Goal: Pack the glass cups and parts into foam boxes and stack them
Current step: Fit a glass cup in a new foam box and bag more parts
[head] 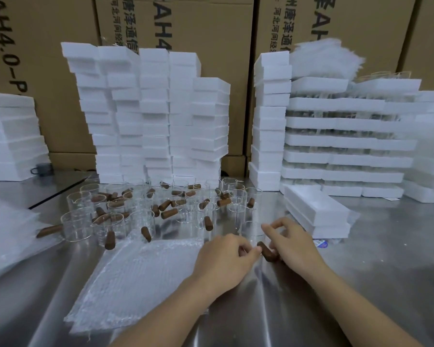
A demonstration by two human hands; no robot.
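Fingers (pixel 254 251) of your left hand (pixel 223 261) are curled and pinched against the near end of a brown wooden handle (pixel 267 252), and your right hand (pixel 293 242) cups it from the other side, thumb and index closed near its far end. Between and just beyond your fingertips stands a clear glass cup (pixel 251 232), almost invisible against the steel desk (pixel 361 271). I cannot tell whether the handle is already seated on it or only touching.

Under your left wrist lies a sheet of bubble wrap (pixel 140 276), ready for wrapping, I judge. Past your fingertips the loose glass cups (pixel 145 206) and spare handles crowd together, some handles lying inside or against the cups. Just off your right knuckles sits an open foam box (pixel 316 206) on another, with tall stacks of foam boxes (pixel 158 113) behind.

Watch the grip: the cup is thin and hard to see, so a sideways push while fitting the handle could tip it or crack the wall. A swing of your right elbow could knock the nearby foam boxes, and a slip forward could send the cup into the crowded glassware.
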